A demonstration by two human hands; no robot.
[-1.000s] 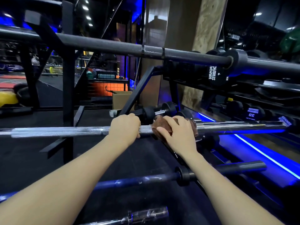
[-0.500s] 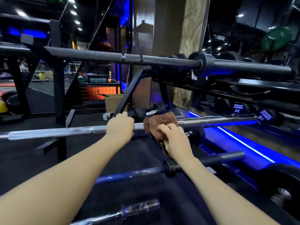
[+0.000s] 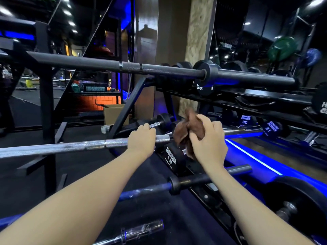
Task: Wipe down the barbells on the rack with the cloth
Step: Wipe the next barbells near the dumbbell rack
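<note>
The silver barbell [image 3: 74,146] lies across the rack [image 3: 46,96], its long axis running left to right. The left hand [image 3: 141,138] is curled over its knurled shaft. Just right of that hand, the right hand [image 3: 208,140] pinches the bunched brown cloth [image 3: 187,131] at shaft level (whether cloth touches metal cannot be told). The right hand is nearer the unwiped sleeve end. The black barbell [image 3: 132,67] sits above, the dark blue barbell [image 3: 194,181] below.
</note>
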